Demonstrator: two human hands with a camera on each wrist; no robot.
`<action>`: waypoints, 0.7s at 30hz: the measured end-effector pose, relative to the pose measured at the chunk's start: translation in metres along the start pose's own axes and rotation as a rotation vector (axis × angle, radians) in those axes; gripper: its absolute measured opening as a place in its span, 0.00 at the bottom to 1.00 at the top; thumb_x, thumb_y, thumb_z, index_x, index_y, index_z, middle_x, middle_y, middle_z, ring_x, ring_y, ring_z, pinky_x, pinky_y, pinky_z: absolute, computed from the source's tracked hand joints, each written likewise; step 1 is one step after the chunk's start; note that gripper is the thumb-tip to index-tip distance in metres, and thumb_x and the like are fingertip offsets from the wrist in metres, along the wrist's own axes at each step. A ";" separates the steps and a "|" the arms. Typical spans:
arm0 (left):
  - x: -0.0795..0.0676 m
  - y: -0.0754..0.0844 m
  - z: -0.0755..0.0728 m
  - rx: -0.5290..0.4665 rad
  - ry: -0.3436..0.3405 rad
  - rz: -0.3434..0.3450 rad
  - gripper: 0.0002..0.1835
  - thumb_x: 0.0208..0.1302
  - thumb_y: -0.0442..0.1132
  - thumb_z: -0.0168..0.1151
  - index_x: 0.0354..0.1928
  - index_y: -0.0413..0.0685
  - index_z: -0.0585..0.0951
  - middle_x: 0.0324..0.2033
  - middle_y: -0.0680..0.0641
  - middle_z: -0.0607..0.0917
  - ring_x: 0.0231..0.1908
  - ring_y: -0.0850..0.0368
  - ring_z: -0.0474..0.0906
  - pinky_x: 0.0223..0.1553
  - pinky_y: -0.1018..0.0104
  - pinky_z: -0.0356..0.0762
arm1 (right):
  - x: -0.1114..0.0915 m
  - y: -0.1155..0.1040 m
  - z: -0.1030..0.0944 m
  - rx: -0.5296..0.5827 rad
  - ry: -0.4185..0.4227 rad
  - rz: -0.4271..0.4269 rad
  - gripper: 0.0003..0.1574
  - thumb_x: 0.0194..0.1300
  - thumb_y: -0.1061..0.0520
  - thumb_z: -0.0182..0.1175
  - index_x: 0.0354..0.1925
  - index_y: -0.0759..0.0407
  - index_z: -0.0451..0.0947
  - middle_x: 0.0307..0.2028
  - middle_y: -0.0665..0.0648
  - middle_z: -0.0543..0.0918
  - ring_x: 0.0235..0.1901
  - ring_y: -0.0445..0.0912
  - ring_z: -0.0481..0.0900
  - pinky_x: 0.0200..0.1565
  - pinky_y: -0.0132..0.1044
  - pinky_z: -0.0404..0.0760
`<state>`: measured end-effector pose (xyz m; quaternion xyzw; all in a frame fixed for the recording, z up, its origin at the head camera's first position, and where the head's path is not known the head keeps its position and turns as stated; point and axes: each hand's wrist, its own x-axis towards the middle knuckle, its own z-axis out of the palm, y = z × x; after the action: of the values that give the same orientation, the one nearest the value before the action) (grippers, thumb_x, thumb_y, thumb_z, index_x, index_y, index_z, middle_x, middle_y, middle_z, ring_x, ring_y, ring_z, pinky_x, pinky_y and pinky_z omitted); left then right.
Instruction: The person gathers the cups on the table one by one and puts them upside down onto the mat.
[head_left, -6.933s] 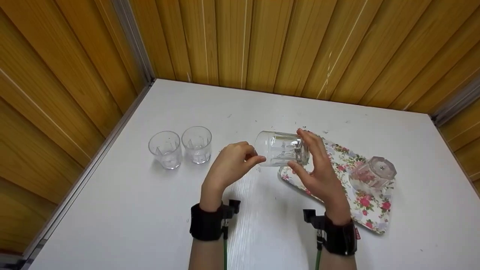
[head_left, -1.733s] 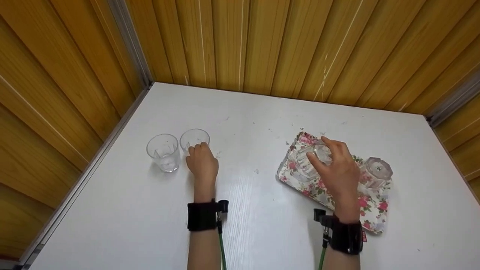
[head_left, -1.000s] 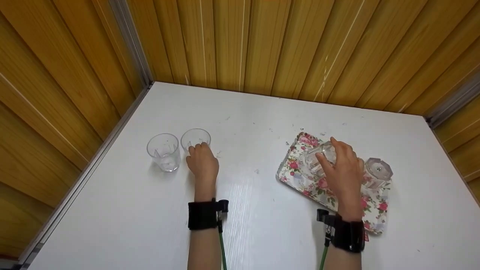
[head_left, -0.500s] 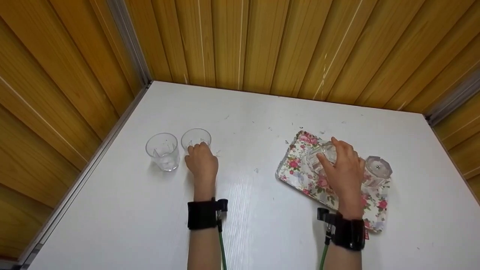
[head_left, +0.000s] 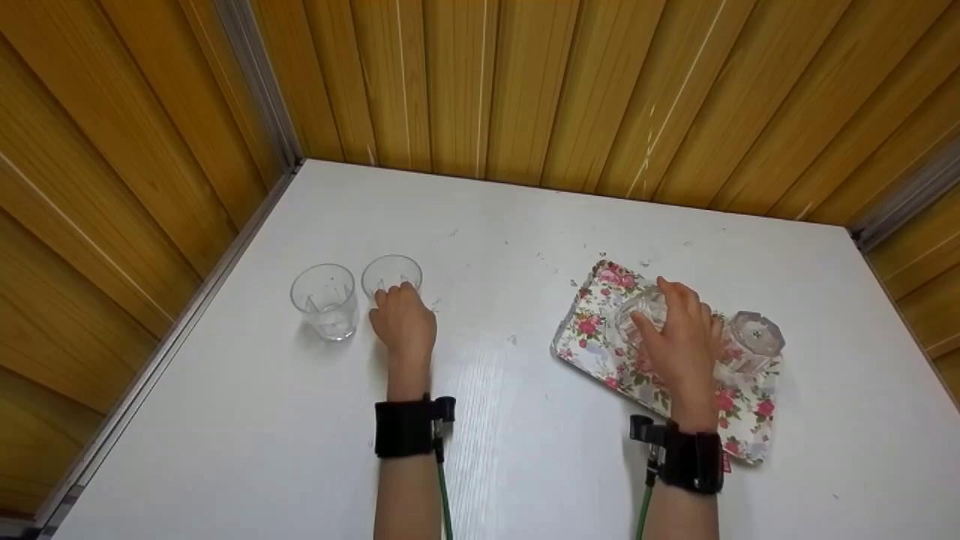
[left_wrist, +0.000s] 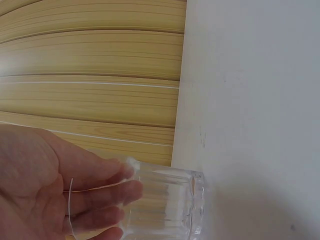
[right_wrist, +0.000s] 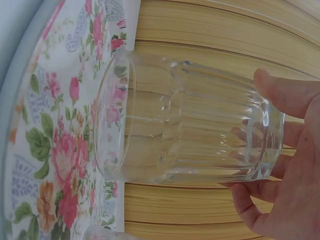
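Note:
In the head view my left hand is at the near rim of an upright clear glass on the table. The left wrist view shows its fingers bent at the rim of that glass. On the right, my right hand grips an upside-down glass around its base, thumb on one side and fingers on the other. This glass is rim-down over the flowered tray and seems to touch it. A second inverted glass stands on the tray, right of my right hand.
Another upright glass stands just left of the one at my left hand. Wood-patterned walls border the white table at the back and left. Cables run from both wrist straps.
Earlier both hands held one glass sideways above the table. Since then my left hand moved left to a standing glass, and the right brought the held glass, inverted, to the tray, shifting it slightly there.

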<state>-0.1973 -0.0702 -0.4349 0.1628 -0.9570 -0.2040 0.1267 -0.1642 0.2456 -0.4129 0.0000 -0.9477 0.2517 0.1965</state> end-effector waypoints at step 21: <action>0.000 0.000 0.001 -0.011 0.019 -0.011 0.07 0.53 0.28 0.56 0.35 0.34 0.80 0.33 0.38 0.81 0.41 0.44 0.73 0.37 0.53 0.70 | 0.003 0.014 0.011 0.010 -0.006 0.137 0.34 0.59 0.54 0.60 0.61 0.60 0.63 0.59 0.67 0.64 0.58 0.63 0.59 0.57 0.59 0.50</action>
<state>-0.1977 -0.0702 -0.4356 0.1693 -0.9537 -0.2084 0.1357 -0.1721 0.2533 -0.4273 -0.0633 -0.9447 0.2693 0.1761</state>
